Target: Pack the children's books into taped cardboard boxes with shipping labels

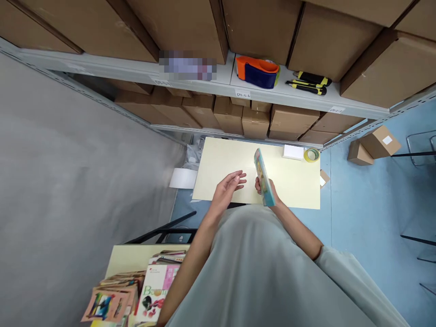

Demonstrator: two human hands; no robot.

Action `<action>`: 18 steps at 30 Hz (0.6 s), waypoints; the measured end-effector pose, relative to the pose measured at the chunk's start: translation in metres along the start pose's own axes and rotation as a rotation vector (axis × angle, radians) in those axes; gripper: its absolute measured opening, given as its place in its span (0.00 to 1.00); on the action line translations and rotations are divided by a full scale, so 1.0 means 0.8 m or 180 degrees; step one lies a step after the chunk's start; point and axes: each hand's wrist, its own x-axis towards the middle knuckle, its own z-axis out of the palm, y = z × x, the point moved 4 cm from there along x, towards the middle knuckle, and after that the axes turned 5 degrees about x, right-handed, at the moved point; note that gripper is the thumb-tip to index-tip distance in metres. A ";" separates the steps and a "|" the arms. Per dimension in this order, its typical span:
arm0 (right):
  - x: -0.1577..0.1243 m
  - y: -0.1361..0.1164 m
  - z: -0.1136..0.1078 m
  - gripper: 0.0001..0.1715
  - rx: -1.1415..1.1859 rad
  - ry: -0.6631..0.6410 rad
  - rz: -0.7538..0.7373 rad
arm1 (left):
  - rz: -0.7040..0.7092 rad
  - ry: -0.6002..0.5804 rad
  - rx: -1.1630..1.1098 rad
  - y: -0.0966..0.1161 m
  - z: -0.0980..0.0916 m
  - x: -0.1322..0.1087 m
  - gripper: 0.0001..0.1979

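My right hand (259, 185) is closed on a thin book (264, 178) with a teal edge and a colourful cover. The book is held up on edge above the pale yellow table (225, 156), tilted, its face turned partly away from me. To its left, my left hand (230, 187) hovers with fingers stretched out and apart, holding nothing. A gap separates it from the book. The palm and some fingers of my right hand are hidden behind the book.
A white box (293, 152) and a tape roll (311, 155) sit at the table's back right. Overhead, a shelf (218, 86) carries cardboard boxes, an orange-blue tape dispenser (258, 72) and utility knives (308, 83). Book stacks (150, 295) lie on a second table at lower left.
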 end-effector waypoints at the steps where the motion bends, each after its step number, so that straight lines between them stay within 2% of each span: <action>1: 0.002 0.000 0.005 0.35 0.0051 0.0166 -0.0010 | -0.0036 -0.0075 -0.0075 0.004 -0.013 -0.002 0.33; 5: 0.017 0.006 0.034 0.33 0.0369 0.0590 0.0074 | -0.0232 -0.0135 -0.0135 -0.005 -0.070 0.004 0.34; 9: 0.054 0.015 0.078 0.29 0.0101 0.0343 0.0058 | -0.0327 0.0124 -0.0020 -0.045 -0.137 0.034 0.37; 14: 0.129 0.035 0.138 0.25 -0.0269 0.0063 0.0262 | -0.0587 0.0241 0.0029 -0.091 -0.222 0.097 0.35; 18: 0.201 0.051 0.173 0.24 -0.0321 0.0256 0.0251 | -0.0736 0.0282 0.0058 -0.108 -0.271 0.169 0.31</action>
